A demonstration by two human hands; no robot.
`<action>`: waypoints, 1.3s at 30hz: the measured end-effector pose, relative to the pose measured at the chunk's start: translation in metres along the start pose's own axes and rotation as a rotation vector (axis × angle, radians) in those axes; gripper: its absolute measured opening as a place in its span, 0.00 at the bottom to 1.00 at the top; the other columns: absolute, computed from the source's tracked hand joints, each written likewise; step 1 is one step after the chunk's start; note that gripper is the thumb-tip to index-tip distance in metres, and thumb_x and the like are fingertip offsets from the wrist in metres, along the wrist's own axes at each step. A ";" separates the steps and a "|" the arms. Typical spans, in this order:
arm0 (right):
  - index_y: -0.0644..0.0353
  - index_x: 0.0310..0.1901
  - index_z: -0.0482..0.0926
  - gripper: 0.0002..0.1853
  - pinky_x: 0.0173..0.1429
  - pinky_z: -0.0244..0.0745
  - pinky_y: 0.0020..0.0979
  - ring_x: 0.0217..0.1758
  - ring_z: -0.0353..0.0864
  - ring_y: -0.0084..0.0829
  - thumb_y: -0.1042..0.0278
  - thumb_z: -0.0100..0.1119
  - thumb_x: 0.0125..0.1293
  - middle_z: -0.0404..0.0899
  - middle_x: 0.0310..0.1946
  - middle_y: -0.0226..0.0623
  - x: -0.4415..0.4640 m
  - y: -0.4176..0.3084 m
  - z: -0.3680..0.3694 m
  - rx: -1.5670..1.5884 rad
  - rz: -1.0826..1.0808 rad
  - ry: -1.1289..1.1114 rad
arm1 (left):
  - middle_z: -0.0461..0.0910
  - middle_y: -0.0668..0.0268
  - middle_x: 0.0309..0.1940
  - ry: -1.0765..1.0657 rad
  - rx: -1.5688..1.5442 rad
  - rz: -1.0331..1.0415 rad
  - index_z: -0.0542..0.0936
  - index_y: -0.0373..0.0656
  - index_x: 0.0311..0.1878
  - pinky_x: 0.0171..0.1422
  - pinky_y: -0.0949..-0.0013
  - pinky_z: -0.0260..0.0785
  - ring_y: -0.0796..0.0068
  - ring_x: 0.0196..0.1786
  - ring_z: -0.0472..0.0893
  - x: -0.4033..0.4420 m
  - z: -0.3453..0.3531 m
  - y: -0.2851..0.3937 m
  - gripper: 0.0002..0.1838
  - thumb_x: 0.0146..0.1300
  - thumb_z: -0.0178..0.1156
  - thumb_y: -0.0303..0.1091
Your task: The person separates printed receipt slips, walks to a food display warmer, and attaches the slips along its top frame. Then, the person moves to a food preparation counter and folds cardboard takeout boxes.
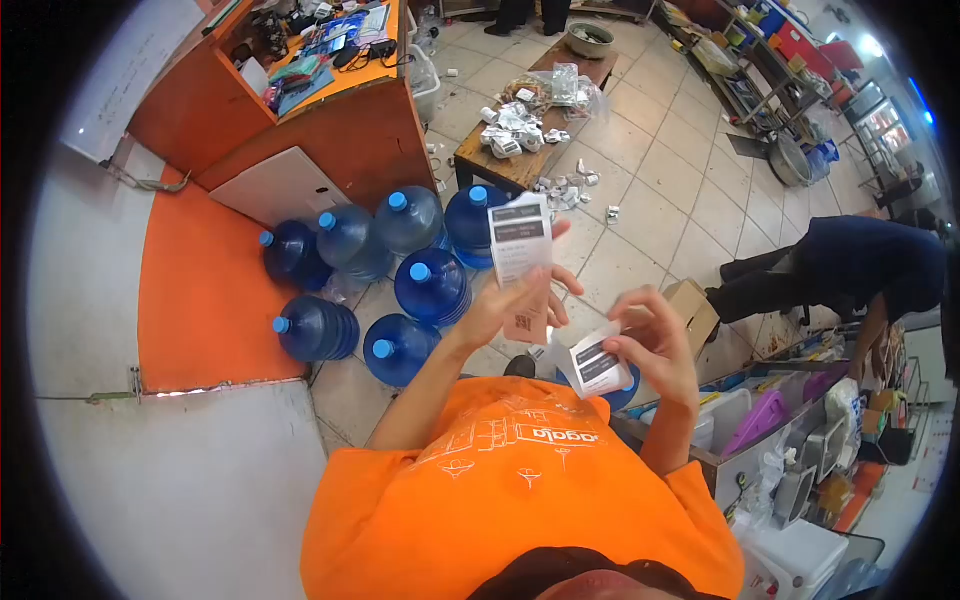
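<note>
Near the centre of the head view, my left hand (500, 303) holds a long printed paper slip (522, 262) upright, thumb across its front and some fingers apart behind it. The slip has dark header bands and a small square code near its lower end. To the right, my right hand (655, 350) pinches a shorter printed slip (598, 365) between thumb and fingers, its top bent over. The two slips are apart. Both hands are in front of my orange shirt (510, 490).
Several blue water bottles (425, 288) stand at the left. Crumpled white papers (515, 130) lie on a low wooden table (500, 172) and on the floor. A person in dark clothes (850, 262) bends at the right, by a cardboard box (688, 306) and cluttered shelves.
</note>
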State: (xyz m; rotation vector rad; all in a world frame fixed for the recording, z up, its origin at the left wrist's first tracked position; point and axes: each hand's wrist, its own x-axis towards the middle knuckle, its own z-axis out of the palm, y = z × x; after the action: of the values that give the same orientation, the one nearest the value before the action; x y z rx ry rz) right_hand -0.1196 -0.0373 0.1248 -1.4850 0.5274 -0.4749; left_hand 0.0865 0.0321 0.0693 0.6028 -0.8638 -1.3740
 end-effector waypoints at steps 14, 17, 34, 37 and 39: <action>0.62 0.54 0.65 0.19 0.45 0.71 0.26 0.41 0.76 0.29 0.62 0.52 0.65 0.72 0.42 0.38 0.027 0.039 0.037 0.199 -0.398 0.520 | 0.75 0.66 0.46 0.274 0.242 0.005 0.69 0.37 0.53 0.51 0.71 0.69 0.77 0.48 0.74 -0.016 0.024 -0.042 0.25 0.51 0.65 0.23; 0.62 0.53 0.66 0.21 0.50 0.69 0.29 0.42 0.75 0.29 0.62 0.56 0.62 0.73 0.42 0.35 0.010 0.059 0.044 0.095 -0.408 0.525 | 0.74 0.64 0.49 0.261 0.308 0.054 0.68 0.38 0.55 0.51 0.71 0.71 0.75 0.51 0.74 -0.024 0.019 -0.057 0.24 0.54 0.62 0.21; 0.67 0.32 0.73 0.10 0.29 0.64 0.31 0.22 0.70 0.36 0.68 0.49 0.65 0.71 0.20 0.44 0.004 0.042 -0.013 -0.496 0.017 0.473 | 0.79 0.68 0.32 0.522 0.238 -0.012 0.78 0.38 0.38 0.39 0.78 0.68 0.81 0.35 0.77 0.039 0.046 -0.071 0.11 0.54 0.65 0.31; 0.66 0.32 0.73 0.11 0.31 0.64 0.29 0.24 0.70 0.32 0.66 0.49 0.65 0.71 0.20 0.41 0.001 0.047 -0.033 -0.590 -0.026 0.511 | 0.78 0.69 0.33 0.521 0.221 -0.072 0.77 0.39 0.38 0.40 0.77 0.68 0.81 0.35 0.76 0.053 0.053 -0.071 0.11 0.55 0.65 0.32; 0.66 0.32 0.73 0.11 0.31 0.64 0.28 0.25 0.71 0.26 0.65 0.50 0.65 0.70 0.20 0.38 0.000 0.050 -0.044 -0.588 -0.068 0.535 | 0.78 0.70 0.33 0.346 0.238 -0.091 0.77 0.39 0.39 0.41 0.76 0.68 0.81 0.36 0.76 0.063 0.061 -0.080 0.11 0.56 0.64 0.33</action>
State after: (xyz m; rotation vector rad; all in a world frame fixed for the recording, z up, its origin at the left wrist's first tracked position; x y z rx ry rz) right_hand -0.1470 -0.0703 0.0740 -1.9425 1.1099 -0.8282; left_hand -0.0110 -0.0336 0.0505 1.0416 -0.7289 -1.2075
